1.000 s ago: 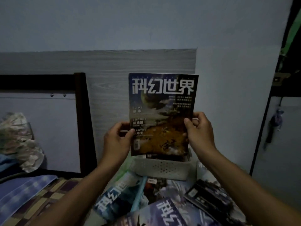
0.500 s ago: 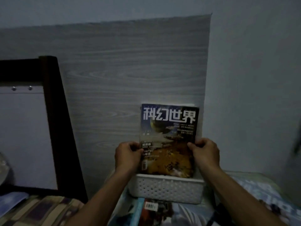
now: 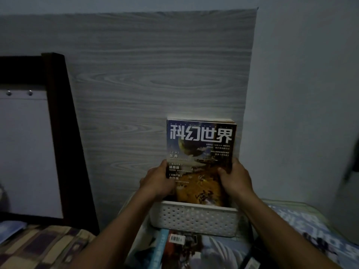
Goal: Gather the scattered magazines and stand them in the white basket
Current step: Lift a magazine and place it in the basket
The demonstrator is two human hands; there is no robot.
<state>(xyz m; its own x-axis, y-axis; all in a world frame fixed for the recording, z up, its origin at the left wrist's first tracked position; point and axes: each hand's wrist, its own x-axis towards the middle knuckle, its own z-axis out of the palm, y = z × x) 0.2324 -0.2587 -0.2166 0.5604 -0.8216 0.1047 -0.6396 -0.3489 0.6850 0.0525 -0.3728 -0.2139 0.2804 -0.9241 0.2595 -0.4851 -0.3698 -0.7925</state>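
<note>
We hold a magazine upright between both hands: our left hand grips its left edge, thumb lying on the front cover and fingers curled behind, and our right hand grips the right edge in the same way, thumb pressed on the cover near the lower corner. The cover faces us, dark blue at the top with large white characters, turning to orange and brown lower down. Its bottom edge sits inside the white basket, hidden below the front rim, so the magazine stands in the basket while both hands clasp it. Just behind its top edge we see the pale page edges of more magazines standing in the same basket, pressed close against the back of the one we hold. The basket is perforated with small holes across its front wall and rests on the bed, close to a grey wood-grain panel on the wall. In front of the basket lie other scattered magazines, one showing a barcode label near the basket's lower edge, and another off to the right with blue and white print. To the left stands a dark wooden headboard post, and below it a checked blanket covers the bed.
</note>
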